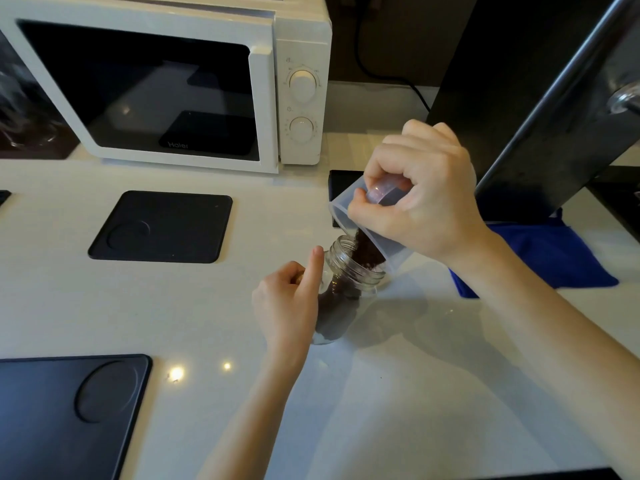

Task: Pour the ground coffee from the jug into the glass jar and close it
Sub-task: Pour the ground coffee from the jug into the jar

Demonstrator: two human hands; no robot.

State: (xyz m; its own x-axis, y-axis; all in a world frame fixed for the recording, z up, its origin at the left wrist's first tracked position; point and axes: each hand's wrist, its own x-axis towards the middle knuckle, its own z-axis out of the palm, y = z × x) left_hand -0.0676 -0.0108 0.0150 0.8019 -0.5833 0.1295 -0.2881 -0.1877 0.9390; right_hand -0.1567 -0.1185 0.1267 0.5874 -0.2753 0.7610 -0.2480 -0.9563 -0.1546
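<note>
A clear glass jar with a threaded open mouth stands on the white counter, partly filled with dark ground coffee. My left hand wraps its left side, forefinger raised along the neck. My right hand grips the handle of a translucent plastic jug, tipped steeply over the jar. Brown ground coffee slides down the jug's lower wall into the jar mouth. No lid is visible.
A white microwave stands at the back left. Two black mats lie on the counter, one in the middle left and another at the near left. A blue cloth lies to the right below a dark slanted panel.
</note>
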